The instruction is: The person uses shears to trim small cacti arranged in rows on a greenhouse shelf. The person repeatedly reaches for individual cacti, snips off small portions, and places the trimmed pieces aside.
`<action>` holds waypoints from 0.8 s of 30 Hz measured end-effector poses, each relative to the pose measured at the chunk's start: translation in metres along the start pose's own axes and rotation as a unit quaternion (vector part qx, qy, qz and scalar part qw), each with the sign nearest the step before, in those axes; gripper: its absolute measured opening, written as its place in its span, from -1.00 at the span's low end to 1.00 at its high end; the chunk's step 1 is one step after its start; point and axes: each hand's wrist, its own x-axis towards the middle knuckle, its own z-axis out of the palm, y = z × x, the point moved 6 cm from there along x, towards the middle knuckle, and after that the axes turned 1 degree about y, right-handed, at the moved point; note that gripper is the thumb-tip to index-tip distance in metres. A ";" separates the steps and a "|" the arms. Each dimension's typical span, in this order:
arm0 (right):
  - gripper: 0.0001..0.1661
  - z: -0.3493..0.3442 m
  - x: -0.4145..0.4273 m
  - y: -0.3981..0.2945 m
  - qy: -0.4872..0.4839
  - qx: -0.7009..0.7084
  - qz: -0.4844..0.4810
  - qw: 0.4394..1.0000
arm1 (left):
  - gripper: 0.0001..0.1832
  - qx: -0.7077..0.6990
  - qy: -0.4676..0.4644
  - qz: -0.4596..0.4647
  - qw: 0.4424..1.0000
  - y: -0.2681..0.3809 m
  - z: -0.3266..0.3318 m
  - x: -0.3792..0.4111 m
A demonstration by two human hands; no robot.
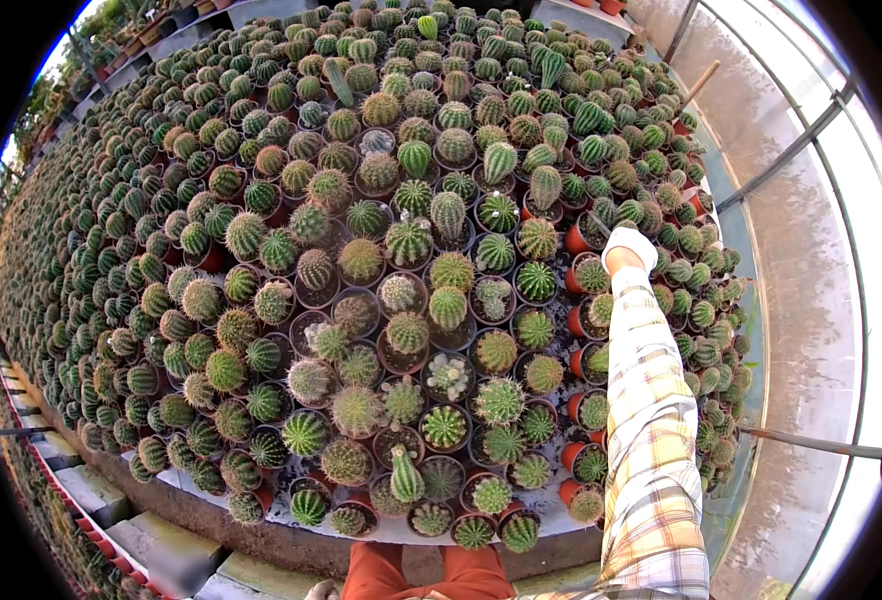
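My right hand [630, 247], in a white glove, reaches far out over the right side of a bench crowded with potted cacti. Its fingers are hidden behind the back of the glove. A thin grey strip [598, 222] shows just left of the glove, by an orange-brown pot [577, 238]; whether I hold it is unclear. Close below the hand stands a round cactus [591, 276] in a tilted pot. At the bottom edge, beside my red trousers, only a small part of my left hand [323, 591] appears, apparently gloved.
Ribbed round cacti [411, 244] fill most of the bench. A pale bench surface [407, 534] shows along the front edge. Tilted pots [572, 454] form a column beside my sleeve. A translucent greenhouse wall [808, 300] with metal bars stands right. Concrete blocks [163, 544] lie lower left.
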 end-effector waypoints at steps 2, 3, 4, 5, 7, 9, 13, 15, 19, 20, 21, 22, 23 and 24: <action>-0.62 -0.001 -0.006 0.000 -0.008 0.013 0.002 1.000 | -0.73 -0.024 -0.015 -0.008 1.000 -0.014 0.007 0.003; -0.62 -0.004 -0.010 0.002 -0.012 0.028 0.005 1.000 | -0.73 -0.048 -0.023 -0.011 0.999 -0.034 0.014 0.008; -0.61 -0.005 -0.014 0.002 -0.018 0.046 0.007 0.999 | -0.73 -0.072 -0.029 -0.015 0.997 -0.038 0.018 0.011; -0.60 -0.006 -0.016 0.002 -0.025 0.065 0.009 0.998 | -0.73 -0.045 -0.018 -0.005 0.999 -0.042 0.017 0.011; -0.58 -0.006 -0.021 0.002 -0.041 0.106 0.017 0.993 | -0.73 0.010 0.003 0.017 1.000 -0.031 0.013 0.012; -0.55 0.002 -0.016 0.005 -0.058 0.129 0.025 0.990 | -0.74 0.012 -0.009 0.021 1.000 -0.033 0.015 0.015; -0.44 0.021 -0.007 0.008 -0.138 0.125 0.051 0.981 | -0.74 0.020 -0.018 0.031 0.999 -0.038 0.020 0.017; -0.43 0.049 0.019 0.006 -0.170 0.141 0.015 0.975 | -0.74 0.024 -0.018 0.034 0.999 -0.038 0.021 0.016; -0.55 0.042 0.017 -0.008 -0.132 0.114 0.012 0.985 | -0.73 0.059 -0.028 0.064 0.996 -0.032 0.027 0.013; -0.58 0.036 0.014 -0.009 -0.093 0.106 0.009 0.990 | -0.73 0.054 -0.029 0.046 0.997 -0.020 0.026 0.013; -0.62 0.031 0.011 -0.010 -0.054 0.098 0.006 0.994 | -0.73 0.049 -0.030 0.028 0.998 -0.008 0.025 0.012; -0.68 0.024 0.004 -0.013 -0.038 0.094 0.015 0.995 | -0.73 0.046 -0.028 0.008 0.999 0.002 0.022 0.010; -0.69 0.022 0.003 -0.017 -0.034 0.086 0.014 0.996 | -0.73 0.055 -0.023 0.028 0.998 -0.006 0.024 0.011; -0.69 0.020 0.003 -0.019 -0.030 0.080 0.015 0.996 | -0.73 0.065 -0.017 0.050 0.996 -0.016 0.026 0.013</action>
